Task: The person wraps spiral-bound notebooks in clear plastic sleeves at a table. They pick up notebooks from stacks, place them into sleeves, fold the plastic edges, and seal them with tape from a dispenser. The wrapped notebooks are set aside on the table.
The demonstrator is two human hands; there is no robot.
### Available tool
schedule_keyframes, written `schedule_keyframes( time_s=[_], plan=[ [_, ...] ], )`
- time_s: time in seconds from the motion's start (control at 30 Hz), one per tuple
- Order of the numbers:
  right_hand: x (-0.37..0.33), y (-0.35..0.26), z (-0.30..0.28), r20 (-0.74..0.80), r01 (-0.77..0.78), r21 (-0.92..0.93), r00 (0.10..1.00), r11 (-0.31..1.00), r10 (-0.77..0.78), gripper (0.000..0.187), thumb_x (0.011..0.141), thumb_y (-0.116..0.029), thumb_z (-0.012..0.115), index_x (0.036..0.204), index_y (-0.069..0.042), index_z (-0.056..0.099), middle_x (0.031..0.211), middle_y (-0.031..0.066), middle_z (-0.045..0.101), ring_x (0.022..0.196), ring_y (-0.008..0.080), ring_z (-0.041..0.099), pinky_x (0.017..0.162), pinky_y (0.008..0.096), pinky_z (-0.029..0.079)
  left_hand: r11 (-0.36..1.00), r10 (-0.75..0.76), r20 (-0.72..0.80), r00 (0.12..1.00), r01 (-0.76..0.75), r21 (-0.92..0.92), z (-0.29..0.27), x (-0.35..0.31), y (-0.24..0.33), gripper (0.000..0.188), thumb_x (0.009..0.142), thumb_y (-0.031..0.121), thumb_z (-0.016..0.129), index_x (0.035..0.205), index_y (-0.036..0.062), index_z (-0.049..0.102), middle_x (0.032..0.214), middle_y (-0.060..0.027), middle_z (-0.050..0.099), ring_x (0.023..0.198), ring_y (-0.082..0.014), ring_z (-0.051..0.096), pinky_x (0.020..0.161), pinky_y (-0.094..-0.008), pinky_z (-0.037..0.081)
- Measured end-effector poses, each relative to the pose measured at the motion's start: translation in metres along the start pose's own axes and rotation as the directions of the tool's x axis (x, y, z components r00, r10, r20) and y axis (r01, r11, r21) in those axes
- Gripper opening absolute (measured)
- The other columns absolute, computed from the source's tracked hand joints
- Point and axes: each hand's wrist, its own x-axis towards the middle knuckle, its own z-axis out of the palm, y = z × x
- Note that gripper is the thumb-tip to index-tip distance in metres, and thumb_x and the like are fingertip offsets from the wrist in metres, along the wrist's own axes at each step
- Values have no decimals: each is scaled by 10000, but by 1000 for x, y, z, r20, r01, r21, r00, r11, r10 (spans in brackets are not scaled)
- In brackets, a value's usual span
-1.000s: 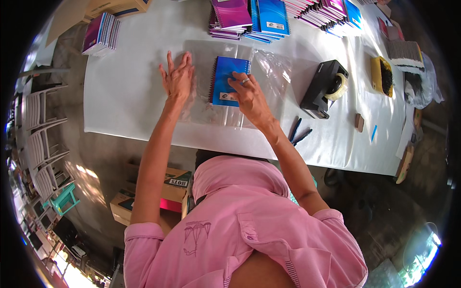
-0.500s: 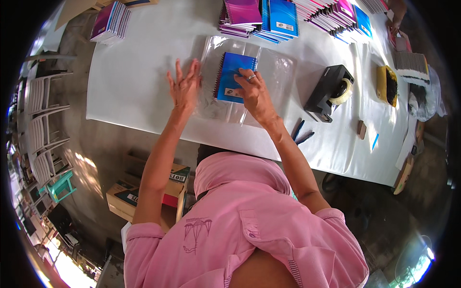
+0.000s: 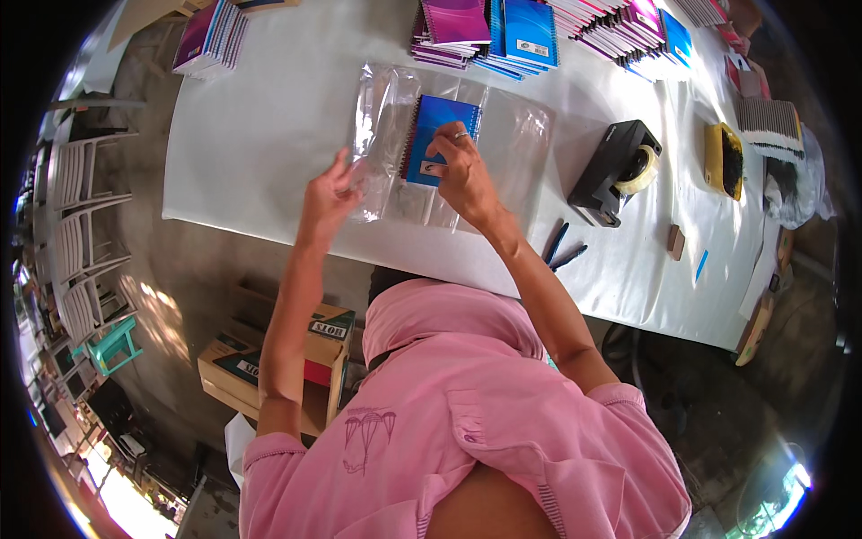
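Observation:
A blue spiral notebook [image 3: 446, 117] lies on a clear plastic sheet [image 3: 512, 157], its coil along the left side. Over its lower right part my right hand [image 3: 467, 180] rests with bent fingers pressed on the cover, a ring on one finger. My left hand [image 3: 325, 205] is at the sheet's left edge, fingers curled in on the plastic there. Its fingertips are somewhat smeared by motion. That left part of the sheet is raised and creased, with bright glints.
Beyond the sheet stand stacks of purple and blue notebooks [image 3: 530, 31]; another stack [image 3: 208, 38] is at the far left. Rightward are a black tape dispenser [image 3: 606, 175], dark pens [image 3: 558, 242], a yellow tray [image 3: 714, 157] and a small brown block [image 3: 675, 242]. Cardboard boxes [image 3: 224, 350] sit below the table.
My left hand has drawn back toward me and curled from spread fingers. The sheet's left edge has shifted left and lifted. My right hand stays on the notebook, fingers more bent.

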Motion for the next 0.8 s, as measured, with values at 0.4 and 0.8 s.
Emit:
schedule_keyframes(
  time_s=[0.4,0.8],
  plan=[
    [16,16,20,54,-352,237,936,906,349,204,704,-70,790,762,84,670,1056,166,604,825,271,604,751,343,495,916,310,54,949,-313,252,54,-30,37,510,912,73,565,1390,-14,410,1321,-189,545,1141,-327,594,842,-328,544],
    [16,10,31,-78,-331,187,934,925,350,143,672,-86,784,655,-13,663,973,68,640,934,293,552,780,394,467,978,-76,96,992,55,203,59,57,23,678,911,475,587,1298,-70,472,1053,-239,656,940,-348,666,800,-380,510]
  ],
)
